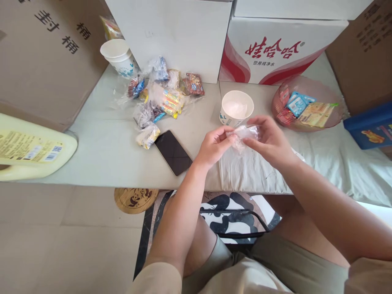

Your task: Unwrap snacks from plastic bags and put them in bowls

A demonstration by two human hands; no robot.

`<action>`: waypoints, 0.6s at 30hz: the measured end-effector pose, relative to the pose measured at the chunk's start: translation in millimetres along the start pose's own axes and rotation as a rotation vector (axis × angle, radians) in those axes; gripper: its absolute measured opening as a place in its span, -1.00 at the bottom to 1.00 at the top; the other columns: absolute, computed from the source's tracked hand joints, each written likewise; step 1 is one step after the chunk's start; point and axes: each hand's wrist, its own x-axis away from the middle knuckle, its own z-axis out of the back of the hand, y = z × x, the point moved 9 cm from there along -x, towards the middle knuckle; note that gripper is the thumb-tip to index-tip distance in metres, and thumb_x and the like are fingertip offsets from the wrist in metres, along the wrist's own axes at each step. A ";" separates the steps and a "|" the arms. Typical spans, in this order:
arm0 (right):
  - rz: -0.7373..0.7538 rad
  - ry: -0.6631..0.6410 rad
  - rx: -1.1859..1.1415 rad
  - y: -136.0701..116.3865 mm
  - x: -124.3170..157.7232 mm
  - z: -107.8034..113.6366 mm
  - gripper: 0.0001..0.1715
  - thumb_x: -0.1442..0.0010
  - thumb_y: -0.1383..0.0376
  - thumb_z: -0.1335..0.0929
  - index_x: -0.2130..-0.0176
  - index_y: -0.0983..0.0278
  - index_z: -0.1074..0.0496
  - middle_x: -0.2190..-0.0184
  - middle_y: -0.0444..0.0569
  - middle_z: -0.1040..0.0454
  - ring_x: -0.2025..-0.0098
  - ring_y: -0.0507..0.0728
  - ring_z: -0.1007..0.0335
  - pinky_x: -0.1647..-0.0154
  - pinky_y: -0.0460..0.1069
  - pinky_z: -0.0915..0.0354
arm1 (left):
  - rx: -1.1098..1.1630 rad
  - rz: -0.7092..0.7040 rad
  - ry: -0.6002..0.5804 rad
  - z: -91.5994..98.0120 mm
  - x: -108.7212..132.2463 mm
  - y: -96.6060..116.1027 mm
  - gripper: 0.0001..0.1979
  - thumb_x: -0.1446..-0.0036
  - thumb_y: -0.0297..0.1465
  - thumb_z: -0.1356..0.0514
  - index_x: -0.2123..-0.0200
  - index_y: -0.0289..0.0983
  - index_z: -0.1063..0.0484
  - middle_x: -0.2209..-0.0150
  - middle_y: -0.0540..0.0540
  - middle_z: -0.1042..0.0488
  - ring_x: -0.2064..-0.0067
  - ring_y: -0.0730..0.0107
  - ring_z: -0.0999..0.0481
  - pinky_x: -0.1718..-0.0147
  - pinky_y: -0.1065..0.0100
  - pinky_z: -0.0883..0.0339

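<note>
My left hand pinches one side of a crinkled clear plastic wrapper between thumb and fingers. My right hand grips the other side, thumb below and fingers above, slightly blurred. Whatever the wrapper may contain, I cannot make it out. Just beyond my fingers stands a white paper cup with a blue print; something pale and translucent sits inside it. A dark phone lies left of my left hand. Past the phone is a loose pile of snack wrappers.
A pinkish clear bowl holds several colourful packets at the right. Stacked white paper cups stand at the back left. A pale yellow jug lies at the left edge. White boxes line the back, and a blue package is far right.
</note>
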 end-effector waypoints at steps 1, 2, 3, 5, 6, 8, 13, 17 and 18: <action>-0.006 -0.061 0.016 -2.5 -4.2 -2.5 -0.62 -0.01 0.14 -0.50 0.21 0.18 -0.36 0.32 -0.11 -0.43 0.33 0.08 -0.36 0.36 -0.01 -0.31 | -0.012 -0.009 0.021 3.7 0.9 2.5 -0.76 -0.06 -0.24 -0.32 0.27 -0.25 -0.45 0.37 0.01 -0.48 0.33 0.48 -0.46 0.28 0.41 -0.33; -0.009 -0.087 0.057 -6.5 -10.7 -0.5 -0.68 -0.03 0.17 -0.48 0.26 0.19 -0.35 0.38 -0.13 -0.40 0.39 0.06 -0.32 0.39 -0.02 -0.28 | -0.030 -0.019 0.064 9.2 1.7 4.7 -0.79 -0.06 -0.28 -0.31 0.25 -0.24 -0.45 0.33 0.00 -0.49 0.31 0.48 -0.46 0.28 0.42 -0.32; -0.003 -0.059 0.126 -12.4 -20.1 6.8 -0.72 -0.03 0.21 -0.48 0.32 0.19 -0.32 0.44 -0.16 -0.36 0.44 0.03 -0.27 0.41 -0.02 -0.25 | -0.054 -0.026 0.126 16.1 2.3 6.2 -0.81 -0.06 -0.31 -0.30 0.24 -0.23 -0.44 0.30 0.00 -0.49 0.29 0.48 -0.46 0.27 0.42 -0.31; 0.039 0.104 0.337 -29.9 -46.5 29.3 -0.69 0.00 0.35 -0.47 0.43 0.20 -0.23 0.53 -0.22 -0.25 0.51 -0.02 -0.13 0.41 -0.03 -0.19 | -0.102 -0.011 0.252 29.3 3.6 5.8 -0.89 -0.09 -0.37 -0.25 0.28 -0.23 -0.42 0.31 0.00 -0.47 0.30 0.50 -0.45 0.29 0.43 -0.29; 0.067 0.180 0.455 -39.0 -62.4 36.9 -0.64 0.03 0.43 -0.46 0.48 0.19 -0.18 0.56 -0.24 -0.20 0.51 -0.04 -0.08 0.40 -0.03 -0.17 | -0.120 0.011 0.293 33.4 3.8 3.8 -0.93 -0.11 -0.38 -0.22 0.32 -0.24 -0.41 0.36 0.01 -0.45 0.33 0.50 -0.43 0.32 0.44 -0.27; 0.101 0.094 0.639 -43.9 -100.1 24.6 -0.63 0.07 0.54 -0.43 0.55 0.22 -0.18 0.58 -0.23 -0.22 0.48 -0.04 -0.08 0.35 -0.04 -0.15 | -0.138 0.049 0.323 36.1 3.1 -0.4 -0.95 -0.12 -0.41 -0.18 0.38 -0.25 -0.37 0.45 0.05 -0.39 0.40 0.52 -0.39 0.37 0.44 -0.24; -0.338 -0.588 0.848 38.8 -146.5 -51.7 -0.68 0.13 0.68 -0.37 0.68 0.33 -0.35 0.72 -0.28 -0.24 0.52 -0.10 -0.23 0.35 -0.10 -0.18 | -0.178 0.098 0.252 25.8 1.6 -4.9 -0.93 -0.10 -0.45 -0.15 0.44 -0.26 -0.35 0.53 0.08 -0.34 0.46 0.54 -0.32 0.40 0.44 -0.19; -0.526 -0.734 0.800 61.0 -139.9 -72.2 -0.71 0.02 0.60 -0.39 0.67 0.41 -0.34 0.58 -0.18 -0.48 0.43 -0.09 -0.43 0.33 -0.13 -0.25 | -0.227 0.130 0.233 25.9 6.2 -5.5 -0.91 -0.10 -0.42 -0.15 0.45 -0.26 -0.34 0.52 0.07 -0.35 0.45 0.52 -0.33 0.37 0.41 -0.21; -0.550 -0.763 0.785 57.4 -138.2 -72.7 -0.72 0.01 0.58 -0.40 0.65 0.42 -0.34 0.51 -0.15 -0.53 0.38 -0.08 -0.46 0.31 -0.12 -0.28 | -0.233 0.134 0.234 27.7 7.5 -5.5 -0.91 -0.10 -0.42 -0.15 0.44 -0.26 -0.34 0.51 0.06 -0.36 0.44 0.51 -0.34 0.36 0.40 -0.21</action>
